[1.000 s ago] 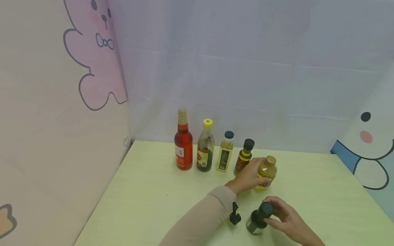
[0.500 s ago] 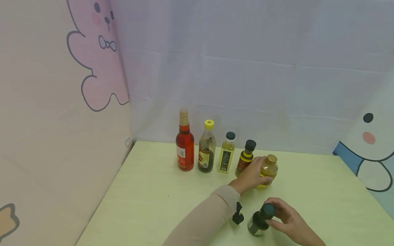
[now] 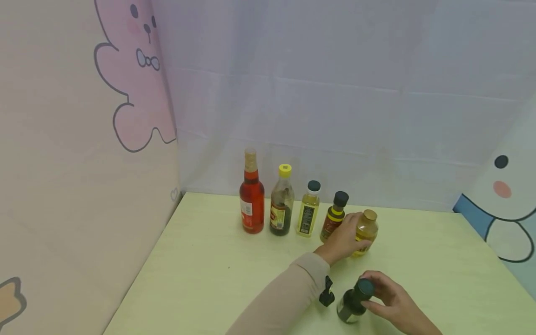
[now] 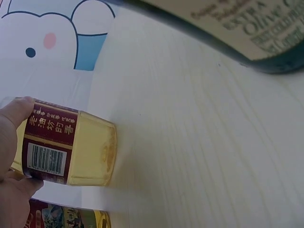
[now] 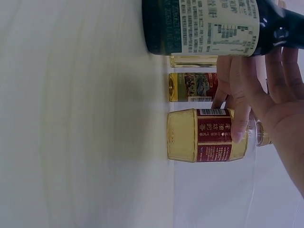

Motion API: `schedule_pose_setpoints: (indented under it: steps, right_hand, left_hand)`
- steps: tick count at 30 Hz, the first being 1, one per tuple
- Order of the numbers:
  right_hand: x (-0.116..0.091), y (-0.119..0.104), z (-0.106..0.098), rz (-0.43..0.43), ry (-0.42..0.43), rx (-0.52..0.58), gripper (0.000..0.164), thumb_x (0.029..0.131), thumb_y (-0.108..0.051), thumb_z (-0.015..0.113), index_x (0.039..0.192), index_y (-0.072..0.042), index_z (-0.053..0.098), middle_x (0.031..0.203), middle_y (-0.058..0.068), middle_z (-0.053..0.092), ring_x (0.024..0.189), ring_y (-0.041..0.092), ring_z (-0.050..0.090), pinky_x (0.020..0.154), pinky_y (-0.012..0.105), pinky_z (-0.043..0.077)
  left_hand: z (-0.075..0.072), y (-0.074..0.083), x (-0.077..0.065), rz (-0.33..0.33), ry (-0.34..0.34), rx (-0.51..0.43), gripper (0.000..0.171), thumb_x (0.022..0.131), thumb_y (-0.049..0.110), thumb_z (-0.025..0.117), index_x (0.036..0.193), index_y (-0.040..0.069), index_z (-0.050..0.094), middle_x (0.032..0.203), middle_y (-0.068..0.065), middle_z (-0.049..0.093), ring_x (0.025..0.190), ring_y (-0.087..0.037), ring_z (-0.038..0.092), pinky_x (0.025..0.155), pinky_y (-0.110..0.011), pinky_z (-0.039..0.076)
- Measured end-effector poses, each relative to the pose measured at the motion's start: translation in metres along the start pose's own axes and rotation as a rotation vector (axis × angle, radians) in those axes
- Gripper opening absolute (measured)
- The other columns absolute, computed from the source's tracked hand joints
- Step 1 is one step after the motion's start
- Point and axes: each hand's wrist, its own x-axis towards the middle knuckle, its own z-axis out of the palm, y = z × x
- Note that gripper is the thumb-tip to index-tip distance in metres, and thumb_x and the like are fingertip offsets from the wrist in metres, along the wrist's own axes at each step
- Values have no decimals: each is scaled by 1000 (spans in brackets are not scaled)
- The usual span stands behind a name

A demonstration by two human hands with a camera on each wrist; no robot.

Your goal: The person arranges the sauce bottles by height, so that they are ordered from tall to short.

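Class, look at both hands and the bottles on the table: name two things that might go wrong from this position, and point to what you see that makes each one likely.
1. The left hand grips the short golden bottle right beside the small yellow-banded bottle; shifting it sideways might knock that neighbour over.
2. The right hand holds the dark green bottle near its cap, and it looks tilted; it could slip or tip onto the table.
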Motion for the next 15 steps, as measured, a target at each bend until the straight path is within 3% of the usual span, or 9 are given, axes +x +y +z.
schedule_pose_setpoints:
  steps: [7, 15]
  right_hand:
    - [1, -1, 2, -32, 6, 5, 47, 84, 18, 63, 124, -2, 51, 115, 6, 57, 105, 9, 59, 88, 22, 49]
    - [0, -4, 2, 22, 38, -32, 44, 84, 15, 65, 123, -3, 53, 115, -1, 58, 104, 8, 59, 86, 23, 50]
  left_hand:
    - [3, 3, 2, -33, 41, 30, 75, 88, 34, 73, 149, 18, 32, 142, 3, 39, 122, -8, 49, 98, -25, 43]
    - [4, 5, 3, -33, 54, 46, 74, 88, 34, 74, 148, 17, 34, 141, 3, 40, 120, -7, 49, 97, -23, 43]
